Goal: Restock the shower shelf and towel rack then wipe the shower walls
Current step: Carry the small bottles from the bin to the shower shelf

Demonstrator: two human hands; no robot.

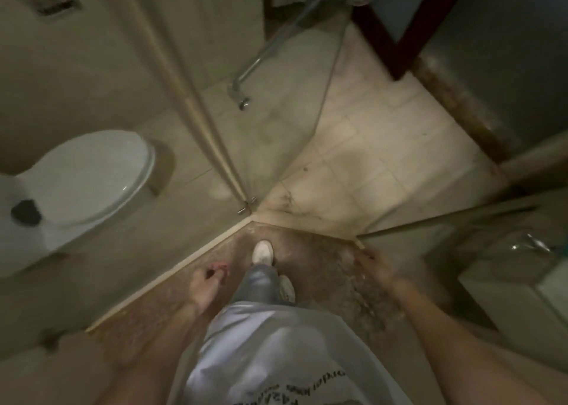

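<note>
I look straight down at a dim bathroom floor. My left hand (206, 284) hangs beside my leg with fingers loosely curled and nothing in it. My right hand (375, 266) hangs on the other side, blurred, fingers relaxed and empty. A glass shower door (285, 103) stands open ahead, with a long chrome handle (276, 38) running up it. A fixed glass panel edge (196, 97) meets it at a floor hinge (247, 206). My white shoe (262, 252) rests on the brown speckled shower floor (322, 269) at the threshold.
A white toilet (89, 177) with its lid down stands at the left. Pale floor tiles (378, 158) spread beyond the door. A dark wooden frame (396, 32) rises at the upper right. A white fixture with a chrome tap (534, 244) sits at the right edge.
</note>
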